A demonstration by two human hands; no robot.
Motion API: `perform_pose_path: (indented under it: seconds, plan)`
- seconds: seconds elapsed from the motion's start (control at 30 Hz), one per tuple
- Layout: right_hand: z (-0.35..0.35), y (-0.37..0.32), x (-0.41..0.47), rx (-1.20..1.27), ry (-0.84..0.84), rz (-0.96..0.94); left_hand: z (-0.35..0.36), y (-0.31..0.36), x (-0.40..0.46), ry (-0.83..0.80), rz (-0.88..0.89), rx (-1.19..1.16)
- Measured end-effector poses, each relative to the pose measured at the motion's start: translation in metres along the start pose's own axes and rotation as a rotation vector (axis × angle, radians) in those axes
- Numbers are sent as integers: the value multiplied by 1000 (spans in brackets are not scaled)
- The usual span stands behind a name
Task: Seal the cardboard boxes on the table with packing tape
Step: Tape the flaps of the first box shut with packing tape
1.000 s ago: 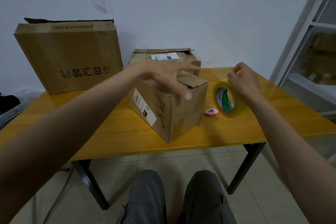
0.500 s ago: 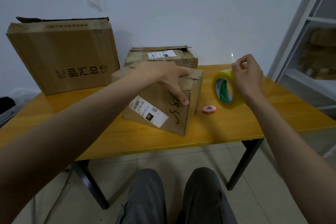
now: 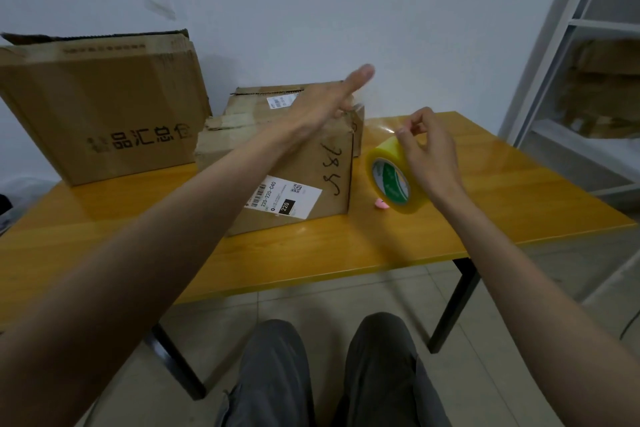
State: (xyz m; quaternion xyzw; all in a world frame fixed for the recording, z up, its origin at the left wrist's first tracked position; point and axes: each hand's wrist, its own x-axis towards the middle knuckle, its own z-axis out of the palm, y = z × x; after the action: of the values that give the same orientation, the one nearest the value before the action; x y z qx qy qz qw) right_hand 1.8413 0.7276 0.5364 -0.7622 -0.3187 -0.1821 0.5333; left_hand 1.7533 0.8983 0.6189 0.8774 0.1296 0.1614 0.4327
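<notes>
Boxes up on the desk [image 3: 485, 218], and we're setting up for tape!

Our left hand [image 3: 322, 107] lies flat, fingers straight, on top of the near box [image 3: 311, 166], likely to steady it. Our right hand [image 3: 429, 152] holds the tape roll [image 3: 391, 180] upright just beside it, fingers pinched at the rim, probably hunting the loose end. Two more boxes wait behind.

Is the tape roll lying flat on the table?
No. The tape roll stands on its edge on the table, steadied by the right hand.
</notes>
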Motion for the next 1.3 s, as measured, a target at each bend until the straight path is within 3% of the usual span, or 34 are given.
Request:
perform_pose_path:
  seconds: [0.33, 0.67, 0.77, 0.9, 1.3]
  plan:
    - [14, -3, -21, 16, -85, 2, -3, -7, 0, 77, 6, -219]
    - [8, 5, -54, 447, -414, 661, 24, -5, 0, 24, 126, -8]
    - [13, 14, -61, 561, -407, 747, 33, -9, -4, 2, 122, 32]
    - [13, 21, -72, 692, -334, 663, 36, -12, 0, 16, 54, -12]
    - [-3, 29, -81, 619, -351, 381, 41, -9, 5, -121, -142, -48]
